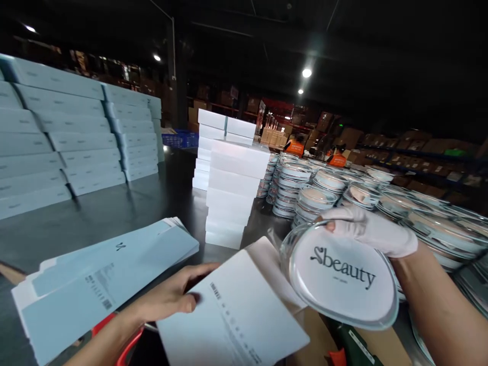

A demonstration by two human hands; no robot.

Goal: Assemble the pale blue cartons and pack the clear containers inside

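Observation:
My left hand [179,292], bare, grips a pale blue carton [232,310] by its left side, thumb on the printed face with a barcode. The carton is tilted, with a white flap or side raised at its far right edge. My right hand [354,229], in a white glove, holds a clear oval case [343,274] by its upper rim. A white insert with black "beauty" lettering shows through the case. The case is right beside the carton's raised side; whether they touch, I cannot tell. Left of my left hand lies a pile of flat blue cartons [114,269].
White boxes [236,178] are stacked mid-table, and a wall of blue boxes [76,127] stands at left. Several stacks of clear oval cases [316,198] fill the right. Red-handled and green items [351,340] lie low in front. Two people in orange vests [295,147] are far back.

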